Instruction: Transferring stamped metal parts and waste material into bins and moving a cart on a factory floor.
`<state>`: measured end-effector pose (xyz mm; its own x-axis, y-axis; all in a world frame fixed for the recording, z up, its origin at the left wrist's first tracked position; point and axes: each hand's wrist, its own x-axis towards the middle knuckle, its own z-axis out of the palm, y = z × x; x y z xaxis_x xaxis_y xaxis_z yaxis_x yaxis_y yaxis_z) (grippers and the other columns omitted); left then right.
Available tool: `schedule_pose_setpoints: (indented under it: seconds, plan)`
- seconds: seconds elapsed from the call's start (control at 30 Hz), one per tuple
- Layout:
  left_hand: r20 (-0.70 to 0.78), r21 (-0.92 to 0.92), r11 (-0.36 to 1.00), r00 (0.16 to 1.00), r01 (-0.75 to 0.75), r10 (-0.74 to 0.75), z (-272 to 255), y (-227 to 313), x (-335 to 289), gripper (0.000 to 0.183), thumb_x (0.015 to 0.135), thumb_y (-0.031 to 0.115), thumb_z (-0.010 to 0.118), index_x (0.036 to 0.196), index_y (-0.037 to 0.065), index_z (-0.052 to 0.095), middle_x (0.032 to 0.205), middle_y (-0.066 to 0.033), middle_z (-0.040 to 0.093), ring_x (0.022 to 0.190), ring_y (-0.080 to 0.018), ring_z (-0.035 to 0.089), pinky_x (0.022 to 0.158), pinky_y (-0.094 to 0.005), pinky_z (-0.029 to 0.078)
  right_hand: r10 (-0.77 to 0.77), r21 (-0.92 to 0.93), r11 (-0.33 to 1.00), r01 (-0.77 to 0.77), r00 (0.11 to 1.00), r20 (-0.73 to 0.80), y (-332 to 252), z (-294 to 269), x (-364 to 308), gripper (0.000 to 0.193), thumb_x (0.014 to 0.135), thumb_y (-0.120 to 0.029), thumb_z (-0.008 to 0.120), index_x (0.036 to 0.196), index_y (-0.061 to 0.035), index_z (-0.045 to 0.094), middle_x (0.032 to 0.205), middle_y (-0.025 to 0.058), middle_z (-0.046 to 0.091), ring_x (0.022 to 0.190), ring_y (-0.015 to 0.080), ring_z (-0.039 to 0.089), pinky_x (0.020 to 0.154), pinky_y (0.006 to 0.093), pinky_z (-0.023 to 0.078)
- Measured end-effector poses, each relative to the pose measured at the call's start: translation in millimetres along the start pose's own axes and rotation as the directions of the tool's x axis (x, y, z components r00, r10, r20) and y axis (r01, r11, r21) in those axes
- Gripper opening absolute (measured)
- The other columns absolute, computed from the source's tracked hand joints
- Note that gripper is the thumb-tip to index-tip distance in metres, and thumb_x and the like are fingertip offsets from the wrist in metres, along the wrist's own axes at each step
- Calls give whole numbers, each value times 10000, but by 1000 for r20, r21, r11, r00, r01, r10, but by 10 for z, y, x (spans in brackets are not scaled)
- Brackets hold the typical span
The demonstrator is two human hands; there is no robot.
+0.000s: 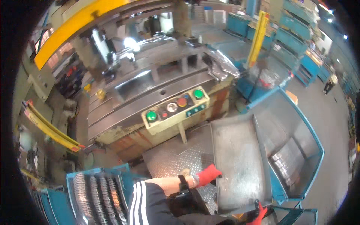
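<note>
A long grey metal tray (pixel 240 157) with raised edges lies lengthwise in front of me. My left hand (pixel 208 175), in a red glove with dark fingertips, is closed on the tray's left edge. A dark strap crosses that forearm. At the tray's near right corner is my right hand (pixel 258 215), also in a red glove; its dark thumb points up against the rim and its fingers are partly hidden. To the right of the tray stands a blue-framed metal bin (pixel 318 150), with a stack of flat metal pieces (pixel 288 160) inside.
Ahead stands a large press bed (pixel 127 108) with a button panel (pixel 176 108) on a post. Near left, a blue crate (pixel 71 180) holds rows of stacked metal parts (pixel 99 197). Diamond plate (pixel 176 161) covers the floor by the press. A person (pixel 330 82) is far right.
</note>
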<state>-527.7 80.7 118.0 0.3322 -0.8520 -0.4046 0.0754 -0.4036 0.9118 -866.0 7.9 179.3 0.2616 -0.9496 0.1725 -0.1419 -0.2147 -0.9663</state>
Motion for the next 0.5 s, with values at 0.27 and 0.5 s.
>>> schedule_pose_setpoints:
  seconds: [0.27, 0.5]
  plan:
    - [-429, -333, 940, 900, -72, -83, -2167, 188, -800, 298, 778, 199, 651, 977, -20, 618, 784, -65, 614, 666, -174, 574, 614, -320, 501, 299, 291, 874, -389, 903, 308, -273, 2421, 589, 238, 879, -99, 601, 1095, 2, 604, 895, 48, 572, 681, 103, 555, 543, 241, 461]
    - [-500, 508, 834, 715, -214, 488, -3893, -405, -1015, 240, 872, 197, 574, 1044, 36, 622, 901, -131, 578, 770, -195, 574, 716, -324, 491, 333, 95, 866, -491, 707, 623, -817, 4334, 842, 141, 819, -125, 678, 903, -22, 630, 578, 6, 525, 394, 111, 486, 358, 251, 383]
